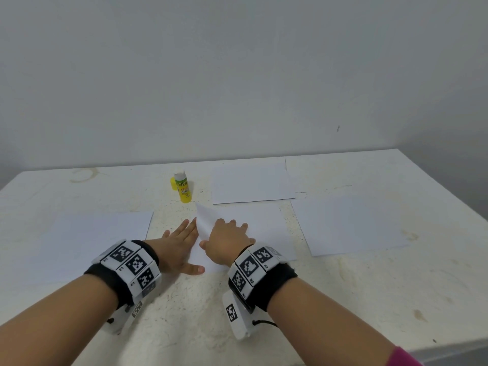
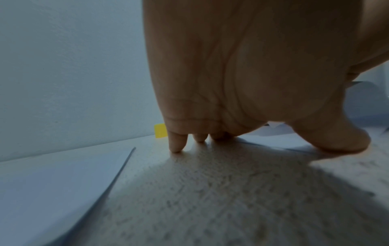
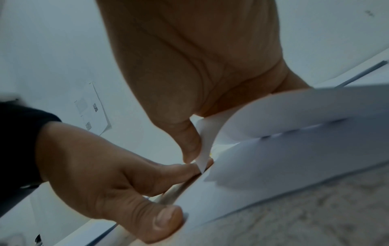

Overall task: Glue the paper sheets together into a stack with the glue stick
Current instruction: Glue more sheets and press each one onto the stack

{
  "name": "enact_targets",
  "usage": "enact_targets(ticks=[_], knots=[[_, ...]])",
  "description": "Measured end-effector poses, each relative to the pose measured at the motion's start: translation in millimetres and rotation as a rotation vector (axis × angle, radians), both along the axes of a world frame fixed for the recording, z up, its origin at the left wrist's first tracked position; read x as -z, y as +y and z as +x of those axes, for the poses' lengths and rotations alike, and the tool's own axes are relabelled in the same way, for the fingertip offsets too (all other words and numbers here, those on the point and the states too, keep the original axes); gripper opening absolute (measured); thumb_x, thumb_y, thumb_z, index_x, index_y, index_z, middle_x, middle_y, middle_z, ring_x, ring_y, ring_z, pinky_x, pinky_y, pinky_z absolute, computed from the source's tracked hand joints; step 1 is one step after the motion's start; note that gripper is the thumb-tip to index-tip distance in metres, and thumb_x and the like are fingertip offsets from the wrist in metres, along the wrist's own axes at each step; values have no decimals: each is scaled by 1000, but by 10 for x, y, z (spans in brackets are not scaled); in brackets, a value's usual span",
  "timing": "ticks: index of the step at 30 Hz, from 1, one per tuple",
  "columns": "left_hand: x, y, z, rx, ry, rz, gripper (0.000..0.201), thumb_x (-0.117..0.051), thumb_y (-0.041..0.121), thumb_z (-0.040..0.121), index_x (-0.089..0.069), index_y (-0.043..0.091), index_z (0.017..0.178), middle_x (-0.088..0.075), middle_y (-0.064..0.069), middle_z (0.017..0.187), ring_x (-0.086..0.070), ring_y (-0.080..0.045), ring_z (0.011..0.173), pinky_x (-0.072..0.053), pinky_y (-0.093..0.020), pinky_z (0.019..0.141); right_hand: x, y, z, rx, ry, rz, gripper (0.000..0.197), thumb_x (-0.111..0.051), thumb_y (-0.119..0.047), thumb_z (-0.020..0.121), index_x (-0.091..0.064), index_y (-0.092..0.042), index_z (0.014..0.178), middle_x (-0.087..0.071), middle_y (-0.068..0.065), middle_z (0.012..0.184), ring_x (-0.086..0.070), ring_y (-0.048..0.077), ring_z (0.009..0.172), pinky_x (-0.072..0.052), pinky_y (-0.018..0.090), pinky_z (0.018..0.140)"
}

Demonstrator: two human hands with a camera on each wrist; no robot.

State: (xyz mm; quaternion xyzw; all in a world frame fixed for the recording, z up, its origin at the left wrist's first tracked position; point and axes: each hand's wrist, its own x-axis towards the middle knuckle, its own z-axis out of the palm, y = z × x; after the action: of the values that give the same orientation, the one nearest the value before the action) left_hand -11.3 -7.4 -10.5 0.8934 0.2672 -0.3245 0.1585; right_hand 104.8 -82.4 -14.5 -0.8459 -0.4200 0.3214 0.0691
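Several white paper sheets lie on the white table (image 1: 237, 313). On the centre sheet (image 1: 258, 233), my right hand (image 1: 216, 233) pinches the left edge and lifts it, so the paper curls upward (image 3: 294, 113) over a flat sheet below (image 3: 273, 169). The pinch shows in the right wrist view (image 3: 200, 159). My left hand (image 1: 190, 247) lies flat beside it with straight fingers, its thumb (image 3: 166, 221) pressing the lower sheet's edge. The yellow glue stick (image 1: 183, 187) stands upright behind the hands, untouched, and a sliver of it (image 2: 160, 130) shows past my left fingers (image 2: 175, 144).
Another sheet (image 1: 92, 233) lies to the left, one at the back (image 1: 250, 183) and one at the right (image 1: 348, 225). A wall rises directly behind the table. The table's front right edge (image 1: 449, 347) runs near my right forearm.
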Motion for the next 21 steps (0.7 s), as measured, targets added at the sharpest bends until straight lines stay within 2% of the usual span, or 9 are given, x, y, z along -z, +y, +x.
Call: enact_targets(ticks=[15,21], knots=[[-23,-17,-1,4,6,-1,164,2,105,14,24,11,148,30,-6,155,26,-24,143,-3,-52,117,-37,-10,-28,9,25,-22,67,-52,-46,93,-26,-12,144,-18,14,155,-3,39,145,-18,63,110],[-11,12,-9,8,12,18,162,2,104,17,26,10,147,32,-6,154,27,-23,143,-2,-49,117,-36,-47,-23,16,47,83,73,-57,-45,90,-11,-22,142,-32,14,144,-18,41,138,-28,63,104]])
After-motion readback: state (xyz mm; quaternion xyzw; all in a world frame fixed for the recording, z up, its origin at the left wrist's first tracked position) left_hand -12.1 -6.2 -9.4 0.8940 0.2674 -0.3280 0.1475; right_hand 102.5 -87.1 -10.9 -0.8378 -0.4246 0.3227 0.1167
